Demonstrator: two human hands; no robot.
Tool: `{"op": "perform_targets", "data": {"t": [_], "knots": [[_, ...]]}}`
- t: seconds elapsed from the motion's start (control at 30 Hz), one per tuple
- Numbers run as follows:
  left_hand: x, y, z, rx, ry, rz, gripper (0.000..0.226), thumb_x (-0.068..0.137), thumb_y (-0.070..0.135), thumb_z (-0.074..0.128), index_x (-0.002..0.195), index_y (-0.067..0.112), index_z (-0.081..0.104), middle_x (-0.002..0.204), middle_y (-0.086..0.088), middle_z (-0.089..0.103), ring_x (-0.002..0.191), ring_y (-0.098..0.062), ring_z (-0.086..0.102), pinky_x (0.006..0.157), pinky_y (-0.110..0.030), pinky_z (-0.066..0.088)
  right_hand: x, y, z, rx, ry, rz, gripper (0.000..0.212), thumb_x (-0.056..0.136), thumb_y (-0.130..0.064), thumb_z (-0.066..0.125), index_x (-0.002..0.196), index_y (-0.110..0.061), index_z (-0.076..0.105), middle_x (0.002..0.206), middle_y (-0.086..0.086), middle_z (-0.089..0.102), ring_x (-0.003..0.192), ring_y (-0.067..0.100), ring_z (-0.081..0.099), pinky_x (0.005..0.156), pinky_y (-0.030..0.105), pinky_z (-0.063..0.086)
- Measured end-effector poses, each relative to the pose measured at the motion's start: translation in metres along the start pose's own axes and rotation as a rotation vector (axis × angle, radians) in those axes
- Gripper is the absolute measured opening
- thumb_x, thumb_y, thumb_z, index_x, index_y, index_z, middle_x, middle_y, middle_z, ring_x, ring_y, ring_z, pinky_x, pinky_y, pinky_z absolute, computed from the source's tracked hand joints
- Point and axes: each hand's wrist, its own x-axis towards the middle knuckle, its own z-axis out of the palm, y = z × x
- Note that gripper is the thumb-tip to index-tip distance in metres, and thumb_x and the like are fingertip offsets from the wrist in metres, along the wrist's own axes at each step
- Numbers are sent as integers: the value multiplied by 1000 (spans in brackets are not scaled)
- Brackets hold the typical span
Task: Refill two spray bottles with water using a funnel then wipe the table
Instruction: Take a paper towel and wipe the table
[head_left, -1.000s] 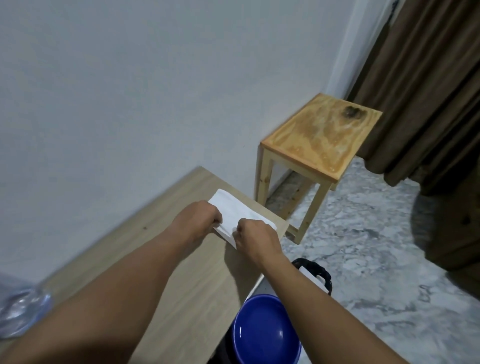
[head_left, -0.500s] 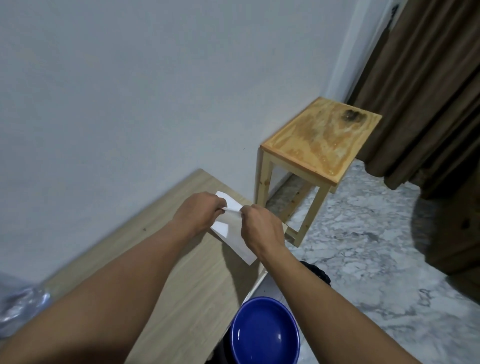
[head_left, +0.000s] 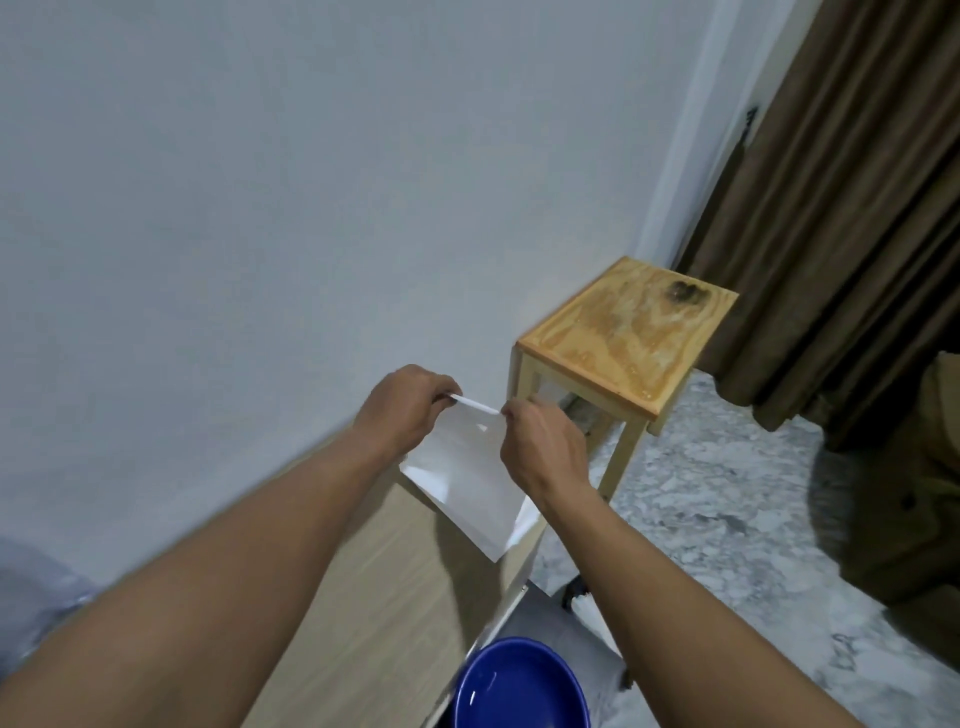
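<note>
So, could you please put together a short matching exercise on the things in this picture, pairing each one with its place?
Things:
1. white tissue
2. blue bowl
3. wooden stool
4. brown curtain

Places:
A. standing on the marble floor by the wall, beyond the table's end
B. pinched at its top edge between the left hand and the right hand, above the table
C. hanging at the upper right
D. at the bottom edge of the view, below the table's edge

Pairs: 1-B, 2-D, 3-A, 4-C
</note>
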Motion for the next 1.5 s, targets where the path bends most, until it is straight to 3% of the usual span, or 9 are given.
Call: {"op": "perform_targets", "data": {"t": [0.27, 0.43, 0.57, 0.83, 1.07, 1.17, 1.27, 1.43, 1.5], "knots": [[4, 19, -38, -164, 61, -106, 16, 92, 25, 64, 102, 23, 77, 104, 8, 74, 98, -12, 64, 86, -27, 47, 3, -6, -40, 37, 103, 41, 15, 97, -6, 47, 94, -17, 57, 86, 6, 64, 74, 31, 58, 59, 37, 46], [2, 29, -55, -207, 79, -142, 16, 92, 25, 65, 102, 23, 77, 106, 8, 74, 101, -12, 65, 91, -31, 50, 1, -13, -57, 77, 137, 18, 20, 95, -4, 47, 103, -18, 58, 90, 1, 63, 79, 30, 58, 65, 40, 51], [-5, 31, -62, -176, 32, -185, 15, 90, 26, 67, 100, 27, 78, 104, 9, 74, 99, -13, 65, 89, -33, 51, -4, -17, -63, 67, 150, 22, 19, 99, -7, 46, 97, -21, 59, 82, 1, 65, 71, 24, 58, 64, 42, 53], [-13, 45, -80, -226, 124, -171, 16, 92, 23, 65, 100, 24, 78, 105, 9, 74, 100, -11, 65, 89, -30, 51, -9, -22, -86, 56, 205, 19, 22, 99, -11, 49, 111, -20, 65, 88, 5, 69, 75, 27, 59, 63, 39, 51], [-23, 54, -104, -273, 163, -191, 15, 91, 24, 66, 100, 27, 77, 105, 10, 74, 101, -10, 64, 90, -27, 49, -17, -33, -113, 74, 269, -7, 19, 100, -10, 49, 108, -19, 65, 87, 4, 71, 73, 27, 60, 60, 36, 47], [-30, 58, -118, -297, 176, -214, 15, 91, 26, 65, 98, 30, 77, 102, 12, 74, 98, -9, 63, 87, -26, 50, -21, -42, -124, 86, 293, -8, 20, 100, -10, 47, 106, -19, 64, 86, 3, 71, 73, 28, 59, 60, 36, 47], [-43, 59, -133, -397, 199, -230, 13, 90, 25, 67, 95, 30, 78, 97, 15, 74, 95, -2, 63, 78, -14, 45, -27, -50, -133, 126, 282, -20, 20, 101, -12, 47, 107, -20, 64, 91, 1, 72, 78, 27, 60, 61, 35, 44], [-95, 48, -163, -551, 237, -314, 10, 87, 30, 69, 87, 35, 78, 88, 22, 72, 87, 12, 60, 66, -7, 39, -47, -71, -141, 245, 152, -61, 26, 102, -18, 48, 112, -26, 70, 111, -6, 73, 100, 22, 65, 77, 36, 53], [-127, 37, -175, -568, 263, -341, 10, 86, 33, 70, 86, 39, 77, 86, 23, 72, 86, 11, 61, 64, -7, 41, -59, -87, -139, 293, 104, -86, 27, 101, -18, 50, 111, -28, 73, 114, -8, 74, 102, 19, 66, 80, 33, 53]]}}
